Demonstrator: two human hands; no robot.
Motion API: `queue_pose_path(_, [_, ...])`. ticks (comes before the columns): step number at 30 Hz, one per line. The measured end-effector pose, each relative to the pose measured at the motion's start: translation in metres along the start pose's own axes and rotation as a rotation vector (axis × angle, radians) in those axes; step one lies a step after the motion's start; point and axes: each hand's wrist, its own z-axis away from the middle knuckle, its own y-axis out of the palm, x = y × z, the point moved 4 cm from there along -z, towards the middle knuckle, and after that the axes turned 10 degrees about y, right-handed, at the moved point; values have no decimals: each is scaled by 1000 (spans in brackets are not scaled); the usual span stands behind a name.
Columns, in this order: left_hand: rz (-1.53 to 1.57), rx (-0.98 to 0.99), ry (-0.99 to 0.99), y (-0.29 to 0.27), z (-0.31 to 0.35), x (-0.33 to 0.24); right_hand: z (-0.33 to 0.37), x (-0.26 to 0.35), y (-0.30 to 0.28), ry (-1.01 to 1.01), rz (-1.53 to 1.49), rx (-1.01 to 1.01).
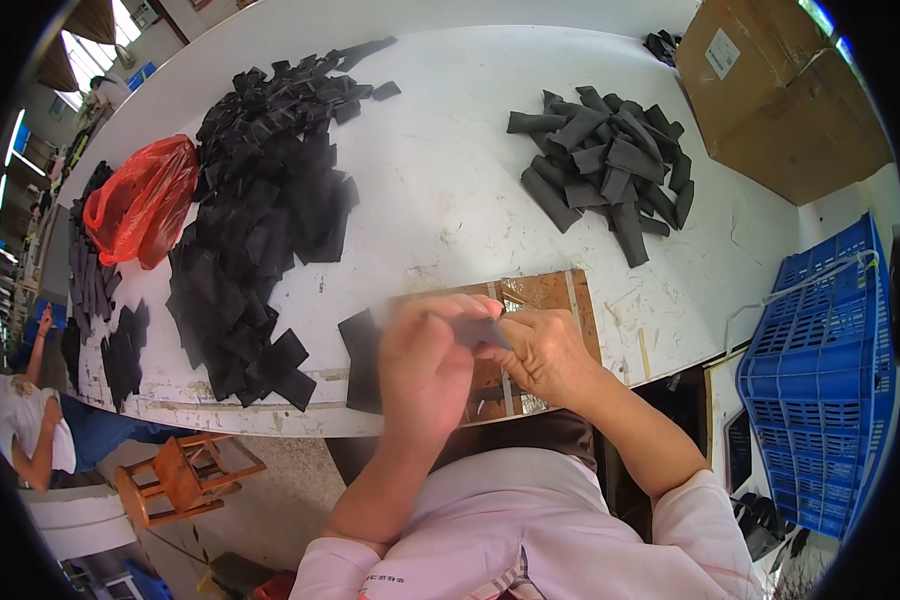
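Both hands meet over the front edge of the white table, closed on one small dark grey fabric piece [478, 332]. My left hand [420, 350] is blurred and grips the left end; my right hand [550, 350] pinches the right end. The fingers hide much of the piece. Below them lies a brown board [576, 300] with strips of tape. A flat black fabric piece [362, 365] sits beside my left wrist. Further left spreads a large heap of flat black fabric pieces [260, 215]. Rolled or folded dark grey pieces [605, 155] form a smaller pile at the far right.
A red plastic bag [145, 200] rests left of the black heap, near more dark pieces [125, 350]. At the right stand a cardboard box [780, 100] and a blue plastic crate [820, 370]. A wooden stool [185, 475] and another person [35, 425] are at the left.
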Motion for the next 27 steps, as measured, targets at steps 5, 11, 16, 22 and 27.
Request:
queue_pose_path(5, [-148, 17, 5, 1, -1, -6, 1, 0, -3, -21, 12, 7])
queue_pose_path(11, [-1012, -194, 84, -36, 6, -25, -16, 11, -35, 28, -274, 36])
queue_pose_path(16, [-1946, -362, -7, -153, 22, -53, -52, -5, -91, 369, -343, -584])
queue_pose_path(22, [-2053, -128, -107, -186, 8, -58, 28, 35, 2, 136, -414, -36])
queue_pose_path(27, [-1685, -179, 247, -128, -20, -86, 17, 32, 46, 212, -346, 13])
